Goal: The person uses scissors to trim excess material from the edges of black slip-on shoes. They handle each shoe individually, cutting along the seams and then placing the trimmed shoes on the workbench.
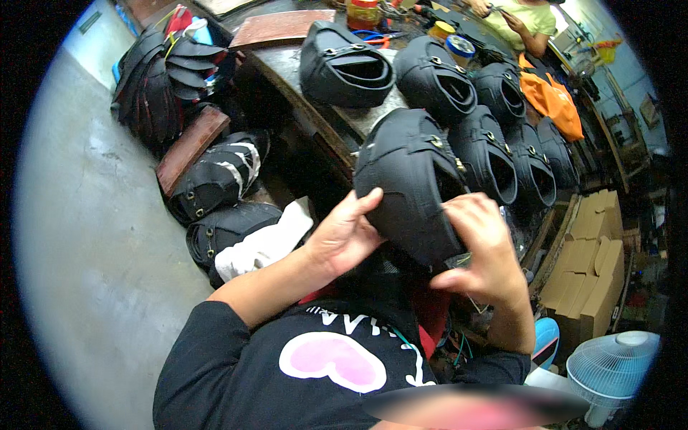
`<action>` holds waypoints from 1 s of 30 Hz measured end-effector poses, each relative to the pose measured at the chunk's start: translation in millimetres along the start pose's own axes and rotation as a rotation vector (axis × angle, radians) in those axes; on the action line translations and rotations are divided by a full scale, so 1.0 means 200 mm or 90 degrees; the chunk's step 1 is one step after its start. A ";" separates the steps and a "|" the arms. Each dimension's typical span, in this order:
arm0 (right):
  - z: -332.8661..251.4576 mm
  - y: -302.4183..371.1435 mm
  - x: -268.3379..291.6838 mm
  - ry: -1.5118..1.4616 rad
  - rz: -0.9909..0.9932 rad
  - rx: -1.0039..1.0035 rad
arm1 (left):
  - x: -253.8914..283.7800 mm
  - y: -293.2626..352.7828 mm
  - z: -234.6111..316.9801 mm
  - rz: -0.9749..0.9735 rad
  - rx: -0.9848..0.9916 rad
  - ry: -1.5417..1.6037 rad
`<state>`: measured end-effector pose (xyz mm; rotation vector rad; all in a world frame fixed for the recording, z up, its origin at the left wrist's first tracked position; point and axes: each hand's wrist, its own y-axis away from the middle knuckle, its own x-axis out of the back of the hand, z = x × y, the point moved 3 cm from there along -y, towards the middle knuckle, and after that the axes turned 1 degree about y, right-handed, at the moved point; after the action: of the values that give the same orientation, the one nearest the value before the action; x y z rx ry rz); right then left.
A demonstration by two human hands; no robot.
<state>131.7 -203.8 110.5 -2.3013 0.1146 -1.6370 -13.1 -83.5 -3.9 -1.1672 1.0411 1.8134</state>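
Note:
Between my hands is a rounded black bag [405, 179] with gold-coloured metal fittings along its upper side, held tilted above the near end of the workbench. My left hand [347, 233] supports its left side, the thumb pressed on the black surface and the other fingers partly hidden behind it. On the opposite side, my right hand [480, 247] has its fingers curled over the bag's rim by the opening. Just beyond and to the right stand several like bags; the nearest is a black bag [484, 154], and another black bag [344, 64] sits at the far left of the bench.
At left, a wooden board [192, 150] leans by more black bags and a white cloth [269, 244]. Black curved pieces [161, 86] hang beyond. An orange cloth item [552, 104], cardboard boxes [591, 265] and a blue fan [613, 365] are right. Another person [519, 25] works across the bench.

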 end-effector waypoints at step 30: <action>0.22 0.38 -0.11 -0.564 0.410 -0.405 | -0.11 -0.68 0.84 0.256 -1.128 -1.477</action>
<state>173.3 -261.2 54.3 -2.7567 1.1376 -0.2069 57.0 120.1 27.3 1.0934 -1.9249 2.2706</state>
